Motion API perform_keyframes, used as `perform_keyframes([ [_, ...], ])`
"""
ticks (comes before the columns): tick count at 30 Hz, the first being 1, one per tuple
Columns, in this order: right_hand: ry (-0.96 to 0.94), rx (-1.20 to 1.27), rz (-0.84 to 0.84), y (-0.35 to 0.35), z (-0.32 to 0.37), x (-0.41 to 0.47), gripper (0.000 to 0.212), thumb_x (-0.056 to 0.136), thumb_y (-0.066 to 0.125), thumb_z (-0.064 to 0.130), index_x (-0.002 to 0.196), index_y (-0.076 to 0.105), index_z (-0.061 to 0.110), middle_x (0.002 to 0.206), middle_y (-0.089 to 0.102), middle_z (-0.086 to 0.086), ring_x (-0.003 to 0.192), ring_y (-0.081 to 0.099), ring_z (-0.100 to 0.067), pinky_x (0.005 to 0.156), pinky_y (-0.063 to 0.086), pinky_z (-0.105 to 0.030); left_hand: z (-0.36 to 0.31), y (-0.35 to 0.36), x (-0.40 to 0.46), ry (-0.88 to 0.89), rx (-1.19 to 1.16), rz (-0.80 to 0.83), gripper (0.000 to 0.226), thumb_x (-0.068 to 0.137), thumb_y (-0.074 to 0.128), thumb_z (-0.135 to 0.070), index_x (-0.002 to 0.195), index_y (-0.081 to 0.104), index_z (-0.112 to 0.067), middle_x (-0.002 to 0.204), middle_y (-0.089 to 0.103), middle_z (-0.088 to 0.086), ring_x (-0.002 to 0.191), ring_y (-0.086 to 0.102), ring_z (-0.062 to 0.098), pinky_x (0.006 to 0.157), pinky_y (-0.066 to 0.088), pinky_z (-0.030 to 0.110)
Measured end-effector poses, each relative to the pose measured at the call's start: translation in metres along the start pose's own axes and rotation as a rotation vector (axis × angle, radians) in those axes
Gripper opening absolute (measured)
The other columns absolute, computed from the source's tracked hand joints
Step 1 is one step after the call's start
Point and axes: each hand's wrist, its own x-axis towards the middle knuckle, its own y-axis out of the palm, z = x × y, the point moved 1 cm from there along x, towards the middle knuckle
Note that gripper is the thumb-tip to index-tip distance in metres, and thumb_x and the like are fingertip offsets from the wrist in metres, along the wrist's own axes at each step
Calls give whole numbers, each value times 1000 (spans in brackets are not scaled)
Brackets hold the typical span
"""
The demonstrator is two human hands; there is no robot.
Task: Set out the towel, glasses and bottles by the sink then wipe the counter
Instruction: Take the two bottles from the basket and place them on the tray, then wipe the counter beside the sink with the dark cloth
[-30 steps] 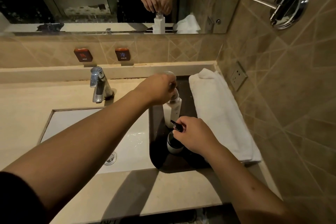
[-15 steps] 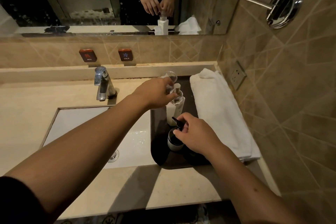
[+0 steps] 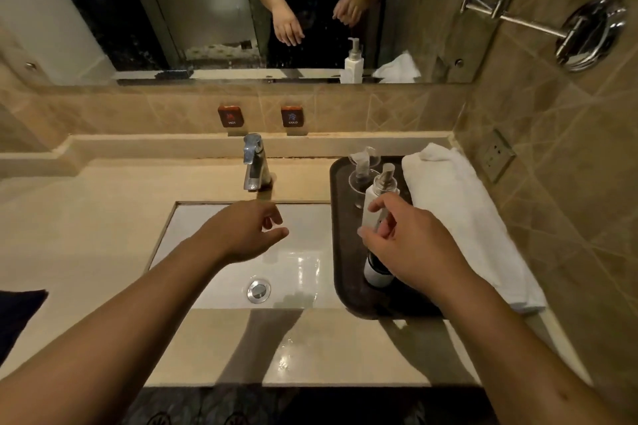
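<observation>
A dark tray lies on the counter right of the sink. At its far end stand two clear glasses. In front of them is a white pump bottle, and nearer me a dark-and-white bottle, partly hidden under my right hand. That hand hovers over the bottles with its fingers curled and apart; the mirror shows it clear of the white bottle. My left hand hangs open over the sink, holding nothing. A folded white towel lies along the tray's right side against the wall.
A chrome faucet stands behind the white basin, which has a drain. A socket and a swing-arm mirror mount are on the right wall. A dark cloth sits at the left edge.
My left hand let go of the glass on the tray and drew back left over the sink. My right hand lifted off the dark bottle's pump.
</observation>
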Motion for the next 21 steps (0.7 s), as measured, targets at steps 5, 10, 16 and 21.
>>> perform_keyframes([
  [5, -98, -108, 88, 40, 71, -7, 23, 88, 65, 54, 105, 54, 44, 82, 59, 20, 72, 58, -1, 63, 52, -20, 72, -13, -59, -75, -13, -22, 32, 89, 60, -53, 112, 64, -30, 106, 66, -9, 85, 60, 7, 68, 43, 24],
  [10, -175, -233, 201, 113, 156, -27, 29, 89, 62, 55, 112, 58, 38, 93, 57, 18, 77, 56, -3, 67, 51, -24, 163, -24, -145, -167, -60, -20, 38, 90, 58, -56, 117, 62, -31, 111, 65, -10, 88, 59, 7, 73, 45, 25],
  [16, -251, -315, 333, 209, 253, -64, 29, 89, 64, 53, 111, 61, 33, 104, 64, 11, 81, 57, -7, 65, 42, -20, 280, -29, -255, -298, -111, -28, 39, 89, 57, -56, 118, 62, -31, 113, 65, -10, 89, 59, 6, 77, 47, 26],
  [21, -285, -353, 440, 280, 317, -88, 30, 89, 62, 51, 110, 64, 29, 106, 66, 7, 86, 61, -11, 77, 54, -29, 359, -29, -322, -404, -161, -30, 36, 88, 61, -53, 114, 63, -28, 110, 65, -9, 91, 60, 7, 79, 49, 28],
])
